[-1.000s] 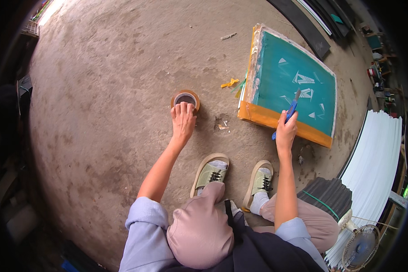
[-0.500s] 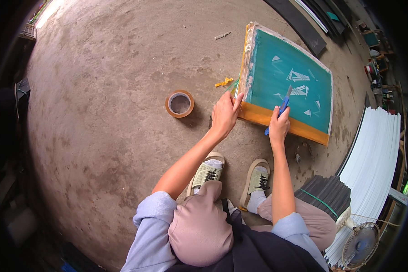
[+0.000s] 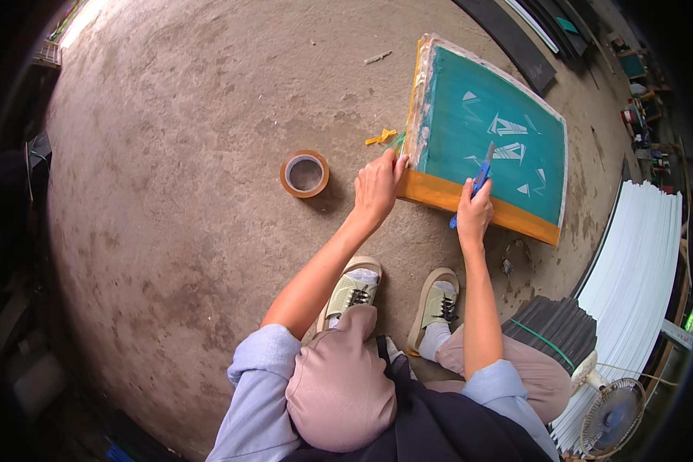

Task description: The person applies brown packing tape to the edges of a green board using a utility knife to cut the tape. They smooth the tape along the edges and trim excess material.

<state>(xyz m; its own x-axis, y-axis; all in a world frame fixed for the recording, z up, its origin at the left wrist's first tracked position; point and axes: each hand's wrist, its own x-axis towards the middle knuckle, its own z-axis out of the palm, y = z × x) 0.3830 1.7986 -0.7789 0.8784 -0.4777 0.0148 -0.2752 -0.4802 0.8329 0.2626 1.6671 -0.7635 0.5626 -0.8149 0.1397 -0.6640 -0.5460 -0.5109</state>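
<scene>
A screen-printing frame (image 3: pixel 508 115) with teal mesh and pale angular marks lies tilted on the floor, front right. Brown packing tape (image 3: pixel 446 192) runs along its near edge. My left hand (image 3: pixel 376 186) is closed at the frame's near left corner, thumb against the edge; its curled fingertips are partly hidden. Over the taped edge, my right hand (image 3: pixel 474 214) grips a blue box cutter (image 3: pixel 482 179), its blade out and pointing away from me above the mesh. A roll of brown tape (image 3: pixel 321 182) lies on the floor to the left of my left hand.
A crumpled yellow scrap (image 3: pixel 380 137) lies beyond my left hand. My shoes (image 3: pixel 436 308) are on the concrete floor (image 3: pixel 177 192). At right are a bundle of dark strips (image 3: pixel 554 331), a stack of white sheets (image 3: pixel 631 246) and a small fan (image 3: pixel 613 418). Black panels (image 3: pixel 508 42) lie farther off.
My left hand has shifted slightly left and away from me, its thumb drawn back to the frame's corner. The right hand and box cutter have barely moved.
</scene>
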